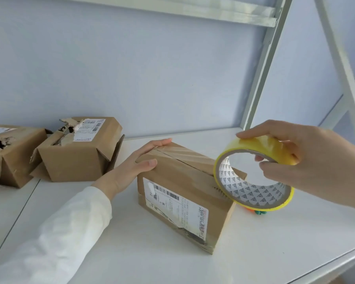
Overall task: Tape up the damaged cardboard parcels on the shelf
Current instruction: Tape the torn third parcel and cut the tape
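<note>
A brown cardboard parcel [182, 193] with a white shipping label stands on the white shelf [131, 253] in the middle. Clear tape lies across its top. My left hand [137, 162] rests flat on the parcel's left top edge, fingers straight. My right hand [307, 158] grips a yellow tape roll [252, 181] at the parcel's right end, fingers curled through its core. Two torn parcels stand at the left: one with ripped top flaps [78, 152] and one with a ragged hole [10, 154].
A small orange and green object [257, 212] peeks out under the tape roll. White metal shelf uprights [260, 78] rise at the right, with a crossbar above. The shelf's front edge runs along the lower right. A pale wall closes the back.
</note>
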Tool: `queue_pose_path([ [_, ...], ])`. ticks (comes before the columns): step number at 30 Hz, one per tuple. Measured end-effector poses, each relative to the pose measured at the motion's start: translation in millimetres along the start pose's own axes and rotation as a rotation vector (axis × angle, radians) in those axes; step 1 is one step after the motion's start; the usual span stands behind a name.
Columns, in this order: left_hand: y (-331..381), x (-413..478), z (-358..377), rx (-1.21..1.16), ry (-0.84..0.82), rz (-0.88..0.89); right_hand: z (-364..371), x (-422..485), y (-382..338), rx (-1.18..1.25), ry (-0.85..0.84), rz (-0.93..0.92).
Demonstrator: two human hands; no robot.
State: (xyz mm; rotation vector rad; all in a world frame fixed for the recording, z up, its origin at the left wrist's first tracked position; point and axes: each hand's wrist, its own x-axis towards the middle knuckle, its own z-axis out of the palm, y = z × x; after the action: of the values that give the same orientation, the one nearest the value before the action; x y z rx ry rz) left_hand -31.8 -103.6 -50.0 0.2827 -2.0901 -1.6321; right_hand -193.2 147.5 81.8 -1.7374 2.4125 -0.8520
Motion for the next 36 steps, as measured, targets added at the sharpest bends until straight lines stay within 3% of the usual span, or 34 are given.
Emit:
queue_pose_path([
  [5, -1, 2, -1, 0.054, 0.014, 0.003, -12, -8, 6, -0.142, 0.006, 0.014],
  [10, -4, 1, -2, 0.07, 0.019, 0.012, -1, -19, 13, -0.187, -0.094, 0.025],
  [20, -2, 1, 1, 0.089, 0.017, 0.021, 35, -42, 44, -0.112, -0.034, 0.057],
  [32, 3, -1, 7, -0.004, 0.022, 0.019, 4, -26, 27, -0.131, 0.056, 0.05],
  [36, 2, 0, 6, -0.018, 0.017, 0.03, 10, -27, 33, -0.163, -0.024, 0.095],
])
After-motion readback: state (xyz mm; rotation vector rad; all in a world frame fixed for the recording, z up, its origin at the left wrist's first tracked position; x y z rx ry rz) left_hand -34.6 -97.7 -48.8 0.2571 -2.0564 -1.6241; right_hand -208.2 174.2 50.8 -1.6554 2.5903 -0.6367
